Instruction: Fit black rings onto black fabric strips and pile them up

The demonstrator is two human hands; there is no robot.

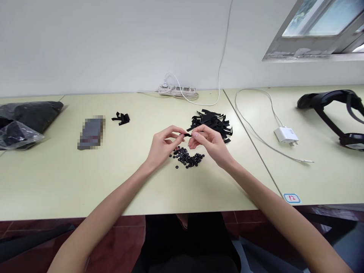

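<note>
Between my two hands a short black strip [188,135] is stretched, pinched at one end by each. My left hand [165,146] has thumb and forefinger closed on its left end. My right hand [210,144] grips the other end, with the fingertips partly hiding it. Just below the hands lies a loose heap of small black ring-shaped discs [189,157] on the table. Behind my right hand is a tangled pile of black strips [213,120]. A smaller cluster of black strips [121,118] lies farther left. Whether a disc is on the held strip I cannot tell.
A pixelated dark object [91,132] and a black plastic bag [28,117] are at the left. A power strip [179,91] stands by the wall. To the right are a white charger [286,134] with its cable, and a black headset [327,113]. The pale table [119,189] has a number label.
</note>
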